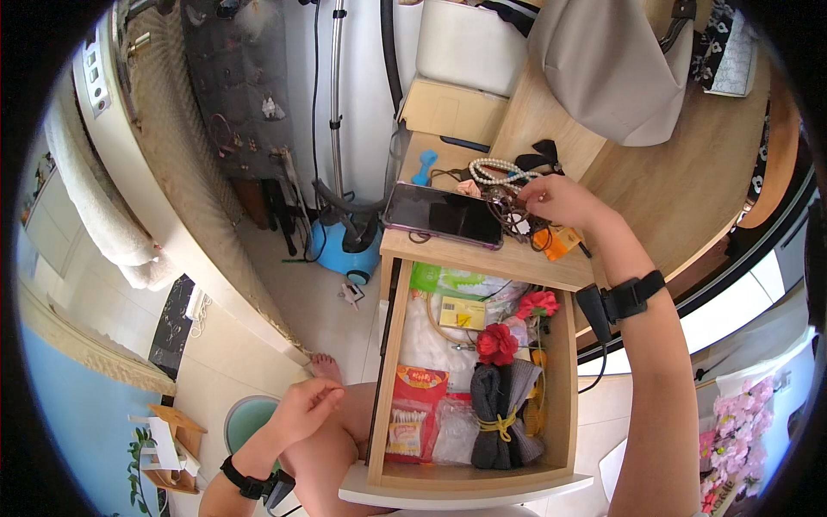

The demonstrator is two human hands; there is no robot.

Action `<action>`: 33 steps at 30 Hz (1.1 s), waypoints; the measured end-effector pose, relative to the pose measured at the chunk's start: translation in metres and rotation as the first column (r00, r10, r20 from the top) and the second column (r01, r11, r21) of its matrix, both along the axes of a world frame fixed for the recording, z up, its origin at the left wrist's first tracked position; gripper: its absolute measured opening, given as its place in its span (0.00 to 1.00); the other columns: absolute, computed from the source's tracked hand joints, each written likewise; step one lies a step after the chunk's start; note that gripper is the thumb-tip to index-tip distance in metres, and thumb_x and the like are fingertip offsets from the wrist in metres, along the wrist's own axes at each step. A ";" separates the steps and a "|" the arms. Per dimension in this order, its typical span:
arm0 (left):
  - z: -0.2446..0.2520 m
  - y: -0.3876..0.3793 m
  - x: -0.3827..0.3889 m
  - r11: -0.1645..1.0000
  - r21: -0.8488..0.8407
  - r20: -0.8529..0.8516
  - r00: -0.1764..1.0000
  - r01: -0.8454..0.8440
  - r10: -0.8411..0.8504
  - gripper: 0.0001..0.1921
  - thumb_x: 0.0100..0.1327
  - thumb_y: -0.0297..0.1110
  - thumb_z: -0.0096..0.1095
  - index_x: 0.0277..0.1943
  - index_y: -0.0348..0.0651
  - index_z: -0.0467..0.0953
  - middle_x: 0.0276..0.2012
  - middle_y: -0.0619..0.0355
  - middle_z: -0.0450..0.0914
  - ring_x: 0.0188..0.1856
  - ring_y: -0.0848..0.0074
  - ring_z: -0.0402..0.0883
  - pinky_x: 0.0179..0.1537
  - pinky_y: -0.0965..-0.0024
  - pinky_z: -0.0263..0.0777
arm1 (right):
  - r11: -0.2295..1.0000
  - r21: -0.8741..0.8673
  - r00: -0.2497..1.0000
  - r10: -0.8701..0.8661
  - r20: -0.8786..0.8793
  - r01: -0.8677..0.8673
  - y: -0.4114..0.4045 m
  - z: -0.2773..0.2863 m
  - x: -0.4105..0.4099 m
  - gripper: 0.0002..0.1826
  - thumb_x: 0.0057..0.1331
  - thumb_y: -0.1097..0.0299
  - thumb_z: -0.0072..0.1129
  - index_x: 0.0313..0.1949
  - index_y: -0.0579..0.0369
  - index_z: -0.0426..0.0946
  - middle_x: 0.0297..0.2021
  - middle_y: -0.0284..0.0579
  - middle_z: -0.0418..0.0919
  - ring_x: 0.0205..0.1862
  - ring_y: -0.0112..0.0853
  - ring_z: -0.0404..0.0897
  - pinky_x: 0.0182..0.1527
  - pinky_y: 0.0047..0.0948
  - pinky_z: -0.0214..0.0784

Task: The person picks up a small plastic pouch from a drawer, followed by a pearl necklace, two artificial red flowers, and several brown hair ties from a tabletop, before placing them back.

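Note:
My right hand (554, 199) reaches onto the wooden dresser top, its fingertips on a tangle of brown cords and small jewelry (507, 205); whether it grips any of it is hard to tell. Just left of the fingers lies a white pearl necklace (486, 173). A smartphone (444, 214) rests near the top's front edge, with a blue dumbbell-shaped item (424, 167) behind it. My left hand (306, 410) hovers by my knee, fingers curled, nothing visible in it. Below, the open drawer (475, 479) holds red artificial flowers (497, 344), cotton swabs (406, 432) and a dark grey cloth bundle (496, 413).
A grey leather bag (614, 71) and a white box (470, 46) stand at the back of the dresser. An orange packet (557, 242) lies right of the cords. On the floor are a blue vacuum cleaner (342, 249) and a green bin (245, 423), left of the drawer.

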State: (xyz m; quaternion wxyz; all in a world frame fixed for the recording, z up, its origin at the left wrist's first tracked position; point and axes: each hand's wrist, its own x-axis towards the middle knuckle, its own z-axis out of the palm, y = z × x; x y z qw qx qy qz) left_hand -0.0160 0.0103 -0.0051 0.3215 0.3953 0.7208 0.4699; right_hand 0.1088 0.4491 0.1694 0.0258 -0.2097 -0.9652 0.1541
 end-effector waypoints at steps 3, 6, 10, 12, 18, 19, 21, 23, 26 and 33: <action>0.002 0.000 0.001 1.000 -0.011 -0.019 1.000 -0.001 0.001 0.07 0.60 0.29 0.54 0.36 0.33 0.74 0.22 0.55 0.76 0.23 0.79 0.76 0.26 0.77 0.69 | 0.988 -0.140 0.995 0.072 0.068 -0.062 -0.010 0.005 0.006 0.21 0.50 0.65 0.57 0.45 0.60 0.73 0.37 0.48 0.77 0.39 0.36 0.75 0.44 0.29 0.67; 0.004 0.000 0.002 1.000 -0.026 -0.047 0.999 -0.002 0.001 0.07 0.60 0.29 0.54 0.37 0.33 0.74 0.22 0.54 0.76 0.24 0.78 0.77 0.27 0.77 0.69 | 0.983 -0.094 0.982 0.167 0.087 -0.159 -0.022 0.005 0.009 0.27 0.48 0.60 0.58 0.48 0.58 0.71 0.45 0.51 0.73 0.46 0.39 0.72 0.50 0.30 0.63; 0.007 0.000 0.004 0.999 -0.034 -0.026 1.000 0.004 -0.005 0.07 0.61 0.28 0.53 0.38 0.33 0.73 0.26 0.57 0.76 0.27 0.81 0.75 0.30 0.78 0.69 | 0.972 0.097 0.967 0.197 0.164 -0.214 -0.037 -0.001 0.012 0.33 0.46 0.54 0.60 0.50 0.57 0.70 0.54 0.52 0.64 0.55 0.42 0.64 0.56 0.31 0.57; 0.007 -0.001 0.005 0.999 -0.037 -0.026 1.000 0.009 -0.010 0.07 0.62 0.28 0.52 0.39 0.33 0.73 0.27 0.58 0.76 0.28 0.82 0.74 0.31 0.78 0.69 | 0.948 0.272 0.974 0.113 0.198 -0.165 -0.042 -0.006 0.014 0.27 0.49 0.56 0.58 0.47 0.56 0.72 0.52 0.52 0.67 0.53 0.42 0.67 0.53 0.33 0.61; 0.009 -0.004 0.008 1.000 -0.001 -0.106 0.994 -0.005 0.005 0.06 0.60 0.26 0.54 0.37 0.33 0.73 0.27 0.53 0.77 0.27 0.76 0.78 0.29 0.76 0.71 | 0.932 0.317 0.985 -0.159 -0.070 0.173 -0.029 -0.001 0.018 0.13 0.56 0.67 0.50 0.39 0.60 0.72 0.36 0.50 0.76 0.39 0.38 0.77 0.38 0.35 0.69; 0.009 -0.003 0.008 1.000 -0.004 -0.090 0.996 -0.008 0.008 0.06 0.60 0.26 0.54 0.37 0.33 0.73 0.27 0.53 0.77 0.27 0.76 0.78 0.29 0.76 0.71 | 0.957 0.167 0.965 -0.212 -0.154 0.237 -0.024 0.003 0.019 0.13 0.56 0.68 0.50 0.39 0.61 0.71 0.34 0.50 0.76 0.37 0.37 0.77 0.36 0.33 0.70; 0.009 -0.002 0.008 1.000 0.001 -0.077 0.997 -0.012 0.012 0.06 0.60 0.26 0.54 0.37 0.33 0.73 0.27 0.53 0.77 0.27 0.76 0.78 0.29 0.76 0.71 | 0.896 -0.188 0.862 -0.440 -0.251 0.402 -0.017 0.010 0.021 0.12 0.57 0.70 0.48 0.40 0.62 0.69 0.30 0.51 0.76 0.34 0.34 0.78 0.31 0.31 0.71; 0.009 -0.001 0.008 0.999 -0.022 -0.064 0.998 -0.026 0.024 0.06 0.60 0.26 0.54 0.37 0.33 0.73 0.27 0.54 0.77 0.27 0.76 0.78 0.29 0.76 0.71 | 0.808 -0.454 0.783 -0.540 -0.310 0.377 -0.014 0.016 0.027 0.13 0.62 0.71 0.43 0.46 0.61 0.63 0.35 0.51 0.74 0.32 0.32 0.78 0.29 0.27 0.72; 0.009 -0.001 0.008 0.999 -0.023 -0.060 0.998 -0.024 0.022 0.06 0.60 0.27 0.54 0.37 0.33 0.73 0.26 0.53 0.77 0.27 0.76 0.78 0.29 0.76 0.71 | 0.671 -0.698 0.653 -0.650 -0.390 0.250 -0.015 0.026 0.029 0.13 0.66 0.71 0.37 0.48 0.63 0.57 0.39 0.49 0.71 0.35 0.35 0.78 0.33 0.28 0.74; 0.009 -0.003 0.009 1.000 -0.003 -0.103 0.994 -0.028 0.028 0.06 0.60 0.27 0.53 0.37 0.33 0.73 0.25 0.52 0.77 0.26 0.76 0.78 0.29 0.75 0.71 | 0.671 -0.741 0.404 -0.687 -0.604 0.033 -0.020 0.049 0.034 0.12 0.67 0.72 0.35 0.47 0.64 0.57 0.42 0.50 0.69 0.43 0.36 0.76 0.44 0.29 0.71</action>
